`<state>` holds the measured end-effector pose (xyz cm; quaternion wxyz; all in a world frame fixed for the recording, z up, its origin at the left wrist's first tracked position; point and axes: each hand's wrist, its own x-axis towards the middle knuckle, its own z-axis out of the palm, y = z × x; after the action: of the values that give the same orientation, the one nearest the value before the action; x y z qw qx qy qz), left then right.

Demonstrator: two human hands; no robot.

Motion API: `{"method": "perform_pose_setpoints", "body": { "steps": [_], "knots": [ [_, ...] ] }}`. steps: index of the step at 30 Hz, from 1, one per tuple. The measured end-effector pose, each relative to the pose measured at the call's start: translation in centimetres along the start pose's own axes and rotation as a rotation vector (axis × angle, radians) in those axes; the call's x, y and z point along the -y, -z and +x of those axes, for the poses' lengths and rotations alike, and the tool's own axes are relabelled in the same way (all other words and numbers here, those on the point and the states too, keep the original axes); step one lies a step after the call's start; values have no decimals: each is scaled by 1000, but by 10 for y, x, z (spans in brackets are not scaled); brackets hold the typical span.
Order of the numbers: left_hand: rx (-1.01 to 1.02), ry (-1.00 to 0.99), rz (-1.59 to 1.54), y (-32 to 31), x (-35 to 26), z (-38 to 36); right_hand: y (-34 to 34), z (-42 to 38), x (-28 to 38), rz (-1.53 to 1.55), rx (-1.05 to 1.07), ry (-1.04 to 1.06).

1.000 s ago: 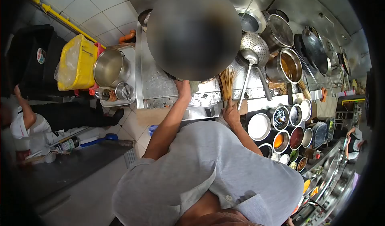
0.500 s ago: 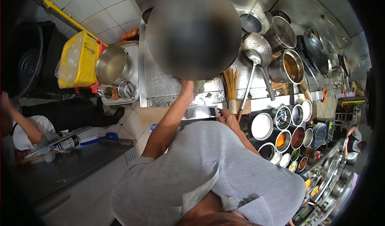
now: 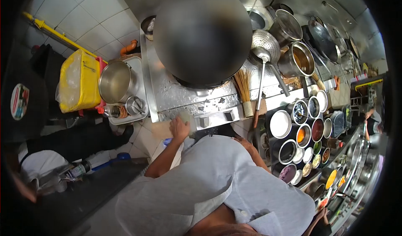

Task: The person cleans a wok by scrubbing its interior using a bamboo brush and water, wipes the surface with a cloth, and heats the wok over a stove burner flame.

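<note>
My left hand (image 3: 179, 128) is closed on a pale greenish cloth (image 3: 185, 118) at the front left edge of the steel stove top (image 3: 167, 85). My right hand (image 3: 243, 143) rests low against my shirt, right of the control knobs (image 3: 217, 119); its fingers are partly hidden. A large, dark, blurred round shape (image 3: 203, 35) covers the middle of the stove. Right of it lie a bamboo brush (image 3: 243, 89), a ladle (image 3: 262, 74) and a perforated strainer (image 3: 268, 41).
Several sauce and ingredient containers (image 3: 280, 124) stand at right, beyond them a pot of brown liquid (image 3: 302, 60). A yellow bin (image 3: 79, 81) and a steel pot (image 3: 116, 81) on a tray are at left. A person in white (image 3: 46, 167) is at far left; another person's hands show at lower right.
My left hand has pulled back with the cloth from beside the round shape to the stove's front left edge. My right hand has moved down from the front edge toward my body. The view has shifted.
</note>
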<state>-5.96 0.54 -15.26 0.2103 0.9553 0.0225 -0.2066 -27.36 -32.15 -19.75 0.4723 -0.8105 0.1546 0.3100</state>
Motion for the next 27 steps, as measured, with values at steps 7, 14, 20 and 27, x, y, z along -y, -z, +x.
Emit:
{"method": "perform_pose_setpoints", "body": {
  "steps": [7, 14, 20, 27],
  "knots": [
    [-202, 81, -42, -6, -8, 2, -36, 5, -49, -203, -21, -77],
    [-498, -359, -83, 51, -96, -5, -10, 1, 0, -330, -35, -66],
    [-611, -823, -129, 73, -194, 21, 6, 17, -17, -196, 79, -146],
    [-441, -671, -65, 40, -234, 51, 31, -23, -32, -18, 62, 175]
  ]
}}
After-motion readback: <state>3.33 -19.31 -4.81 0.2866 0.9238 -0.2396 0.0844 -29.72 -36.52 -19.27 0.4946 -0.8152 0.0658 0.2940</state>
